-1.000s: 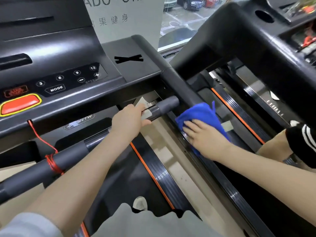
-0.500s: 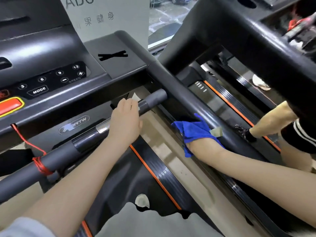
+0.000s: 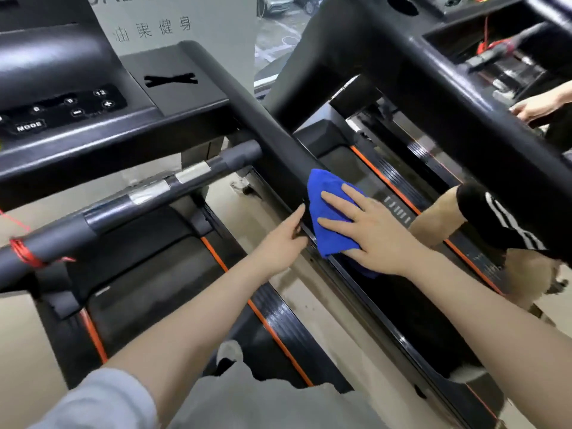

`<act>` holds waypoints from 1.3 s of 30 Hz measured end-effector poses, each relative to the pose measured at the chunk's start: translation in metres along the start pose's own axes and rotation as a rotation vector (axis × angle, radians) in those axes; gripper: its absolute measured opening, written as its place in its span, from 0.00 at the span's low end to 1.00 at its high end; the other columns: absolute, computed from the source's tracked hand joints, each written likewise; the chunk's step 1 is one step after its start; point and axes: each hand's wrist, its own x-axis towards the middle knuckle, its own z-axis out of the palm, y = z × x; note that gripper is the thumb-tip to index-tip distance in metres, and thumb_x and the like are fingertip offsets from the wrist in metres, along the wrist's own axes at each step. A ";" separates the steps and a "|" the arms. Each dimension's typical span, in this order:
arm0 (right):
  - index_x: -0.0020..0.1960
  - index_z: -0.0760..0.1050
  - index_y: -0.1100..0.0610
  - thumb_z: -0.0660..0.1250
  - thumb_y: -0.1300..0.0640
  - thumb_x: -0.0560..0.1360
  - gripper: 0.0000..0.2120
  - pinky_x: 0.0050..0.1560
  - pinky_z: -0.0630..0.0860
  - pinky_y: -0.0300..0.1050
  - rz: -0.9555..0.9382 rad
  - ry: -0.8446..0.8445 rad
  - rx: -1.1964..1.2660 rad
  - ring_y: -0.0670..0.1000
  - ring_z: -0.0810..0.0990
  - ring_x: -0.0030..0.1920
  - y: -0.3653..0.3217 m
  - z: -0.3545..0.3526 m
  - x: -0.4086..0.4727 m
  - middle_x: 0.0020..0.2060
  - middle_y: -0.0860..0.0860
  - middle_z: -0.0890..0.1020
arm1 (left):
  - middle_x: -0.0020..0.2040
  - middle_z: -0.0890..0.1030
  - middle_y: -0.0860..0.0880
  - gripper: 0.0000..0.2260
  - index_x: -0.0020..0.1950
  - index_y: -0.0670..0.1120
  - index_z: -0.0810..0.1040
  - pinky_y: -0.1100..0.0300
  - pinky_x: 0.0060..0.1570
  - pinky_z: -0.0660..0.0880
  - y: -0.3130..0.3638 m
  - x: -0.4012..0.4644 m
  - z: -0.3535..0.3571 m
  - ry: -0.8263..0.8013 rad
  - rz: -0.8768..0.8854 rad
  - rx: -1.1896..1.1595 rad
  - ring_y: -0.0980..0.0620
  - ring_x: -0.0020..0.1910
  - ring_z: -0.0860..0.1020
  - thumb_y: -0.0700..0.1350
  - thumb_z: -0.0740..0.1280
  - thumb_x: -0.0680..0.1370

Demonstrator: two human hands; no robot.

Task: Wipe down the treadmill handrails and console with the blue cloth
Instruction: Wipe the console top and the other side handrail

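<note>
While the right hand (image 3: 376, 233) lies flat with its fingers spread straight over the blue cloth (image 3: 328, 212), it presses that cloth down onto the black side handrail (image 3: 266, 125), which runs on away from the fingertips toward the console (image 3: 71, 109). Part of the cloth bulges out ahead of the fingers, and a darker fold shows under the wrist. Just beside it, on the inner side of the same rail, the left hand (image 3: 283, 243) rests with its fingers stretched along the rail's edge, grasping nothing; its fingertips come close to the cloth's edge. Further out past the left hand, a grey crossbar (image 3: 173, 187) with silver patches stands untouched, a red cord (image 3: 24, 252) wound round its far end.
</note>
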 end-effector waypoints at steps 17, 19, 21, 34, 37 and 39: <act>0.67 0.67 0.40 0.58 0.49 0.78 0.18 0.66 0.65 0.43 0.640 -0.075 1.098 0.46 0.72 0.63 0.020 -0.007 -0.084 0.61 0.44 0.74 | 0.76 0.61 0.48 0.29 0.76 0.50 0.51 0.65 0.61 0.57 0.005 -0.056 0.104 0.215 -0.128 -0.268 0.53 0.74 0.59 0.42 0.60 0.78; 0.52 0.74 0.42 0.57 0.47 0.77 0.09 0.58 0.69 0.45 0.711 -0.080 1.197 0.45 0.76 0.51 0.023 -0.004 -0.114 0.51 0.45 0.79 | 0.76 0.58 0.49 0.30 0.77 0.51 0.50 0.65 0.61 0.56 0.003 -0.066 0.121 0.177 -0.123 -0.313 0.55 0.75 0.58 0.43 0.60 0.78; 0.43 0.73 0.52 0.57 0.45 0.73 0.12 0.49 0.67 0.46 0.784 -0.036 1.207 0.47 0.71 0.42 0.022 -0.002 -0.146 0.40 0.47 0.76 | 0.77 0.57 0.50 0.32 0.77 0.51 0.49 0.65 0.61 0.56 0.006 -0.072 0.140 0.142 -0.126 -0.346 0.55 0.75 0.57 0.45 0.62 0.78; 0.62 0.72 0.53 0.61 0.51 0.77 0.15 0.54 0.68 0.38 0.639 0.137 0.891 0.41 0.76 0.54 0.000 0.002 -0.187 0.56 0.43 0.79 | 0.67 0.73 0.48 0.36 0.71 0.44 0.64 0.56 0.61 0.71 0.020 -0.059 0.188 0.210 -0.177 -0.228 0.48 0.66 0.72 0.61 0.68 0.68; 0.43 0.73 0.51 0.61 0.45 0.74 0.10 0.51 0.72 0.42 1.061 0.220 1.521 0.42 0.78 0.42 0.005 0.023 -0.207 0.39 0.41 0.80 | 0.58 0.78 0.48 0.23 0.61 0.43 0.70 0.61 0.53 0.69 0.022 -0.056 0.193 0.256 -0.143 -0.217 0.51 0.56 0.75 0.54 0.69 0.72; 0.41 0.71 0.48 0.58 0.43 0.77 0.11 0.48 0.73 0.46 1.300 0.225 1.633 0.49 0.76 0.42 0.000 0.038 -0.213 0.41 0.47 0.77 | 0.59 0.77 0.48 0.23 0.62 0.42 0.70 0.61 0.53 0.70 0.021 -0.054 0.193 0.249 -0.140 -0.235 0.51 0.56 0.75 0.53 0.69 0.73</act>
